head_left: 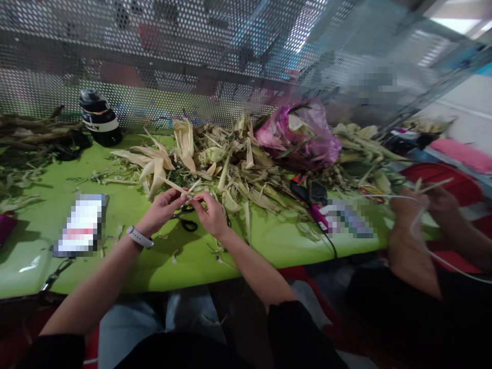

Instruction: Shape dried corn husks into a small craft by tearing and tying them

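My left hand (167,205), with a light watch on its wrist, pinches a narrow strip of corn husk (173,185) over the green table. Fingertips of my right hand (209,211) are closed on the same strip, close to the left fingers. Where they meet, the fingers partly cover it. Black-handled scissors (188,224) lie on the table below and between my hands, their blades mostly hidden. Just beyond my hands spreads a heap of dry corn husks (257,192), pale and brownish, with a curled pale husk (156,177) at its near left.
A phone (80,225) lies at left, with a dark bottle (102,123) behind it. A pink plastic bag (295,136) rests against the perforated metal screen (215,66). At right, a co-worker's hands (407,207) hold a pale strip near a white cable.
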### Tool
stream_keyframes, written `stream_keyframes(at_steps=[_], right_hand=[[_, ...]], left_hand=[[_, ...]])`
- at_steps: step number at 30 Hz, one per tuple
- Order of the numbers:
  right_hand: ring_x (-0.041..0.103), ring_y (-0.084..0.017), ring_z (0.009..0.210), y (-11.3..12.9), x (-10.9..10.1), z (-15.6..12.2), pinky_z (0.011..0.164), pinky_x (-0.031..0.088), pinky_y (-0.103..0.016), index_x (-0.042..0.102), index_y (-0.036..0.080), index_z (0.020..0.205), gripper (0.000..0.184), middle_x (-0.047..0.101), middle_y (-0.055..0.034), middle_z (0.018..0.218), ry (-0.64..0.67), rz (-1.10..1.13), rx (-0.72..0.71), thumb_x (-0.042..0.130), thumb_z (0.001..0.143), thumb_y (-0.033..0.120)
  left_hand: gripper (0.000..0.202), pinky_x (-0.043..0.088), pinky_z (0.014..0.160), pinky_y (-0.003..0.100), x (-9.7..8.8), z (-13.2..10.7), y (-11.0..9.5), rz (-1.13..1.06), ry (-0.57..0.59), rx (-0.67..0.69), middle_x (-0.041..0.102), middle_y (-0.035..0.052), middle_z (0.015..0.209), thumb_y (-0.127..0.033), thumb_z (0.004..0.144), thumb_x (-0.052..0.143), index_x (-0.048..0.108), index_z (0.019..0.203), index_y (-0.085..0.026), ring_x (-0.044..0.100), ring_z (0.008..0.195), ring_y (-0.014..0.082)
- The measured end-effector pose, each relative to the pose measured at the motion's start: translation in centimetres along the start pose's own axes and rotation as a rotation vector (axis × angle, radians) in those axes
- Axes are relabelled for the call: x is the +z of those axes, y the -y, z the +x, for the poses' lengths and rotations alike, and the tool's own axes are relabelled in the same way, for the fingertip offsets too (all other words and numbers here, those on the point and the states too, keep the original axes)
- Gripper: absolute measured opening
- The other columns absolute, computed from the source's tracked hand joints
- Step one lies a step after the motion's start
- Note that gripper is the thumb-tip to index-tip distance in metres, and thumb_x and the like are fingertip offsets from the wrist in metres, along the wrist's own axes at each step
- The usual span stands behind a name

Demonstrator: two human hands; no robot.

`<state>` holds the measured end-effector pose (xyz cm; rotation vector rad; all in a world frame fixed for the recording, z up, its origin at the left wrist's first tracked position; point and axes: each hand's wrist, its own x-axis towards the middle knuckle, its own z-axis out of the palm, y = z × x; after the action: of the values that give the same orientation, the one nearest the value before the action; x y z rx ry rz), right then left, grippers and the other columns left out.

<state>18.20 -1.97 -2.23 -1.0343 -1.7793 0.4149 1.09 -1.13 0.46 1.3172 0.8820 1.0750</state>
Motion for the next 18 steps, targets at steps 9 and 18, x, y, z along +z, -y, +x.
stream_keyframes(at_steps=[9,18], right_hand=[[0.05,-0.01,0.046,0.5,0.7,-0.7,0.045,0.04,-0.022,0.045,0.023,0.097,0.031,0.053,0.0052,0.062,0.069,0.401,0.316,0.044,0.095,0.054],[0.057,-0.013,0.063,-0.4,1.1,-0.5,0.064,0.048,-0.026,0.044,0.017,0.126,0.041,0.059,0.0021,0.07,-0.016,0.083,0.102,0.052,0.095,0.043]], left_hand=[[0.036,0.051,0.08,0.029,-0.2,-0.1,-0.3,-0.073,0.119,-0.058,0.071,0.006,0.097,-0.035,0.075,0.077,0.069,0.106,-0.018,0.065,0.087,0.0171],[0.038,0.047,0.069,0.028,0.0,0.3,0.5,0.11,-0.153,0.005,0.069,0.0051,0.081,-0.037,0.072,0.076,0.069,0.099,-0.012,0.06,0.073,0.0161]])
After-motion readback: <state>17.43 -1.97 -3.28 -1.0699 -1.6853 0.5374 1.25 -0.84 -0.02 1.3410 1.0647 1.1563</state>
